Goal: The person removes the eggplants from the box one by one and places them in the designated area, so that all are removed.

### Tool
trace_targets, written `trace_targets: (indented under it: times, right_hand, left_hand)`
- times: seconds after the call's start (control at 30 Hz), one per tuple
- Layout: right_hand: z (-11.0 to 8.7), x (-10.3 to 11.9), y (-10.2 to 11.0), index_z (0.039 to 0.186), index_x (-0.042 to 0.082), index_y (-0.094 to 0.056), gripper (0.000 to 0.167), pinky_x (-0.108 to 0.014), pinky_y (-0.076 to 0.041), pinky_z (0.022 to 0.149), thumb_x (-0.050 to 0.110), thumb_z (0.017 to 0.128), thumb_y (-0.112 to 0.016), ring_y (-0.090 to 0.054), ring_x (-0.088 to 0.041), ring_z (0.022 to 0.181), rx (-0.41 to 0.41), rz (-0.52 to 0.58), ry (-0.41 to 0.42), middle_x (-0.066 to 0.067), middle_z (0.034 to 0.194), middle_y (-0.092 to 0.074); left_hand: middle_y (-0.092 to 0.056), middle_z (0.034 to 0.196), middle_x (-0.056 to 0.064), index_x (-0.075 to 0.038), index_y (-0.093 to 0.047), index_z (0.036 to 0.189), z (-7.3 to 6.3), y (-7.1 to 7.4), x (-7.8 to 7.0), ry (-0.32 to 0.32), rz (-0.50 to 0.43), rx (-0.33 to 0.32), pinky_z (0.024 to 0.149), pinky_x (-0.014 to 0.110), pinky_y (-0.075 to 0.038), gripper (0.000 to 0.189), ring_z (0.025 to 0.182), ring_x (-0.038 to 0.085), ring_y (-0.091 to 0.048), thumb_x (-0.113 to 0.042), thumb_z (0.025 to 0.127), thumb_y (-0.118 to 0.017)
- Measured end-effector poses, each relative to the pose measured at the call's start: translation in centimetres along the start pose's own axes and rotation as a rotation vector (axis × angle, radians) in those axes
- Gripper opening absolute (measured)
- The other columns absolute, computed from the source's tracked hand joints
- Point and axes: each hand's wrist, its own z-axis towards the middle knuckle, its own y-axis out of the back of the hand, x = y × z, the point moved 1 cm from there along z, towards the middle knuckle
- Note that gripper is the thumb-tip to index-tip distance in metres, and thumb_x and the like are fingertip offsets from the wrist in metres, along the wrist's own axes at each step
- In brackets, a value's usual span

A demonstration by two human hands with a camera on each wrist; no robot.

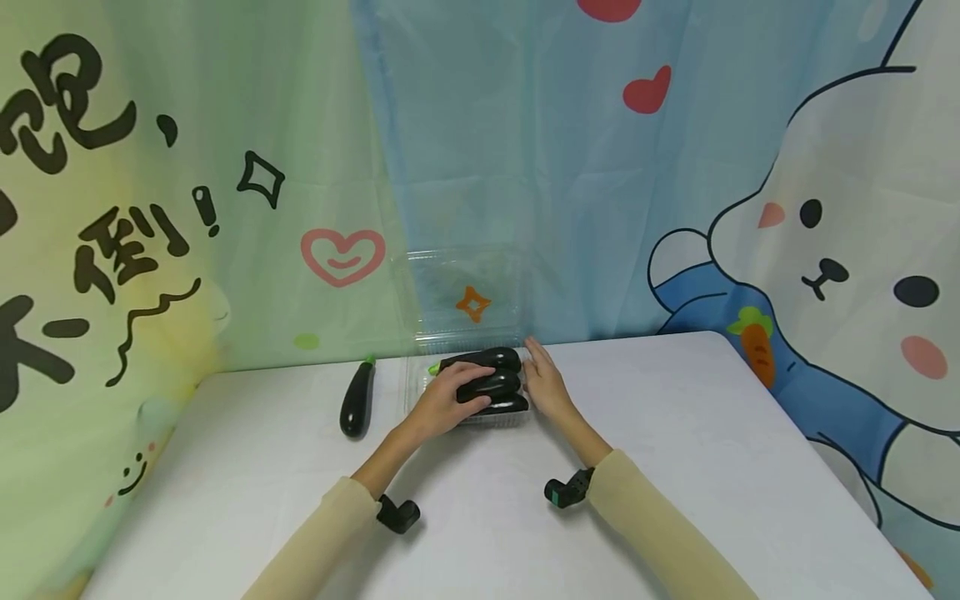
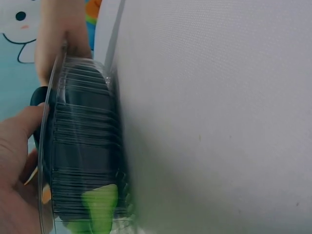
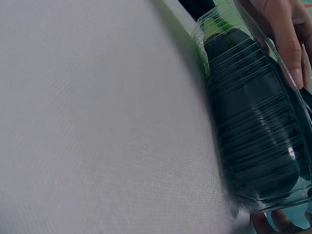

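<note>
Several dark eggplants (image 1: 504, 405) lie in a clear plastic box (image 1: 495, 421), whose lid (image 1: 465, 292) stands raised at the back. My left hand (image 1: 442, 400) reaches over the box from the left, thumb and fingers around the middle eggplant (image 1: 487, 386). Against the box's right end rests my right hand (image 1: 546, 383), its fingers fairly straight. The left wrist view shows a green stem (image 2: 101, 207) through the ribbed box wall (image 2: 83, 146). In the right wrist view, the left thumb (image 3: 291, 61) comes down past the box rim.
A single eggplant (image 1: 357, 400) lies on the white table (image 1: 262, 467), left of the box. Behind the table's back edge hangs a printed curtain (image 1: 480, 125), close to the raised lid.
</note>
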Motion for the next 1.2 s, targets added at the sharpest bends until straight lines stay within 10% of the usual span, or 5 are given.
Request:
trace_targets:
  times: [0.63, 0.77, 1.2]
  right_hand:
    - [-0.1, 0.0, 0.0, 0.150, -0.001, -0.029, 0.048, -0.049, -0.039, 0.107, 0.012, 0.104, -0.034, -0.030, -0.033, 0.145, -0.003, 0.002, -0.010, -0.018, 0.160, -0.023]
    - [0.0, 0.0, -0.1, 0.151, -0.001, -0.027, 0.049, -0.043, -0.050, 0.090, 0.012, 0.104, -0.033, -0.037, -0.033, 0.139, 0.017, 0.010, -0.020, -0.017, 0.161, -0.020]
    - [-0.1, 0.0, -0.1, 0.150, -0.003, -0.027, 0.048, -0.046, -0.046, 0.096, 0.010, 0.104, -0.034, -0.034, -0.033, 0.141, 0.002, 0.016, 0.004, -0.019, 0.160, -0.021]
  left_hand:
    - [-0.059, 0.128, 0.010, -0.015, -0.060, 0.133, 0.2, -0.1, -0.2, -0.028, 0.081, -0.041, 0.098, 0.045, -0.048, 0.047, 0.121, 0.028, -0.057, -0.014, 0.087, -0.072]
    - [-0.060, 0.129, 0.010, -0.016, -0.060, 0.133, 0.0, 0.4, -0.5, -0.026, 0.054, -0.068, 0.097, 0.045, -0.049, 0.048, 0.120, 0.029, -0.058, -0.015, 0.087, -0.072]
    - [-0.062, 0.125, 0.008, -0.018, -0.060, 0.133, -1.7, 3.0, -1.7, -0.005, -0.001, -0.096, 0.092, 0.044, -0.052, 0.050, 0.115, 0.026, -0.060, -0.023, 0.085, -0.075]
